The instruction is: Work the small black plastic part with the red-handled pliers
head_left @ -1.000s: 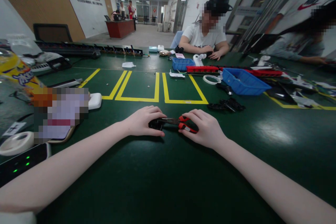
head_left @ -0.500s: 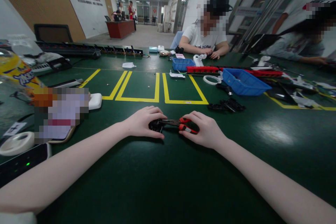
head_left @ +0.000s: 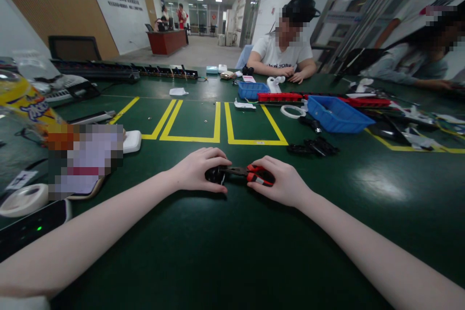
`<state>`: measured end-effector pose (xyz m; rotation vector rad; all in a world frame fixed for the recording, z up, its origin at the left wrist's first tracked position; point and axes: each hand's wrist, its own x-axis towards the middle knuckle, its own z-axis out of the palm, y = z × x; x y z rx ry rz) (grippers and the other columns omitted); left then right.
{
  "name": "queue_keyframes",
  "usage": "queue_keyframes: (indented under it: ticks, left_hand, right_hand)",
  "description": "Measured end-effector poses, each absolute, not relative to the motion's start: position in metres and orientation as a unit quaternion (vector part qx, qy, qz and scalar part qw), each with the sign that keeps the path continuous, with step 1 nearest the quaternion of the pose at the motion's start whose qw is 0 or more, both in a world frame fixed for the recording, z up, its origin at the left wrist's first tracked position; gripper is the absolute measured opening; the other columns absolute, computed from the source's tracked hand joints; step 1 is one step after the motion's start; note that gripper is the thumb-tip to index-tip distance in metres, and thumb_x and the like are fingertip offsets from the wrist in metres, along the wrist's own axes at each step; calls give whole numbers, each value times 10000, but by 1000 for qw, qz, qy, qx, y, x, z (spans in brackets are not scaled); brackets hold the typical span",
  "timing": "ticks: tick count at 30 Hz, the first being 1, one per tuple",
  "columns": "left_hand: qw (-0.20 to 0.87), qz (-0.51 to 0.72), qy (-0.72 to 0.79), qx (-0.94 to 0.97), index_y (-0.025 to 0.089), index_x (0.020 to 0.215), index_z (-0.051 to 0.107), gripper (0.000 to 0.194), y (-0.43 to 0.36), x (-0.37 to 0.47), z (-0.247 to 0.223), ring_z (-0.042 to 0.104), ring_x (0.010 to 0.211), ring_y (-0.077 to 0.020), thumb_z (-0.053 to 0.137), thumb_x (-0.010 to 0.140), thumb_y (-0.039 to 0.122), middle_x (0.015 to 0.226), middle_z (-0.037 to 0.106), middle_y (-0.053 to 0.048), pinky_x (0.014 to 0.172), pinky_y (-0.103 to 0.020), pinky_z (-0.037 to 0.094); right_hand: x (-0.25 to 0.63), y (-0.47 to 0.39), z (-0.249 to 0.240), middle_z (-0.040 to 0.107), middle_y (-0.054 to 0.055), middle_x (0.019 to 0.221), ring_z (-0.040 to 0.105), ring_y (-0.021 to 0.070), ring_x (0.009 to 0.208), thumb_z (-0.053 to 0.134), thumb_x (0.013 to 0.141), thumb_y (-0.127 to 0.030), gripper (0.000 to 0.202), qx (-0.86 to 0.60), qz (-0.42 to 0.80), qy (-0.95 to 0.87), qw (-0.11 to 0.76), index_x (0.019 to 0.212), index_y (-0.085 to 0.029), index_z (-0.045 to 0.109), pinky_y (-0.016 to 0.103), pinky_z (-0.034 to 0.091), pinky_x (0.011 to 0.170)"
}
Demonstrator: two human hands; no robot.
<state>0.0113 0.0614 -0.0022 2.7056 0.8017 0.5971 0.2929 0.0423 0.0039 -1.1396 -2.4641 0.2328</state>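
Between the thumb and fingers of my left hand [head_left: 199, 170] is a small black part [head_left: 215, 175], partly hidden by the hand. My right hand [head_left: 281, 179] grips red-handled pliers [head_left: 256, 175], whose jaws point left and meet the black part. Both hands are low over the green table [head_left: 232, 242], in front of the yellow tape outlines [head_left: 192, 138]. Farther right of the tape lies a pile of black parts [head_left: 317, 146].
Left are a phone [head_left: 89, 162], a white case [head_left: 132, 141], a tape roll [head_left: 24, 199] and a yellow-labelled bottle [head_left: 34, 106]. Blue trays [head_left: 337, 115] and red strips [head_left: 279, 97] lie at the back right. A person [head_left: 285, 53] sits across the table.
The plier handles look slightly closer together, and the black part has turned a little. Both hands stay in nearly the same place.
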Motion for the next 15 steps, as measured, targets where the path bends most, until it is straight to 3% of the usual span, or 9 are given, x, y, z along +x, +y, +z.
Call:
queue_keyframes:
  ticks: [15]
  left_hand:
    - [159, 188, 287, 926, 204, 1207, 616, 542, 63, 12, 0, 590, 1046, -283, 700, 800, 552, 1183, 612, -102, 898, -432, 467]
  right_hand:
    - [294, 43, 1, 678, 91, 1006, 634, 244, 872, 689, 798, -476, 407, -386, 22, -894, 227, 1087, -196, 628, 382, 524, 734]
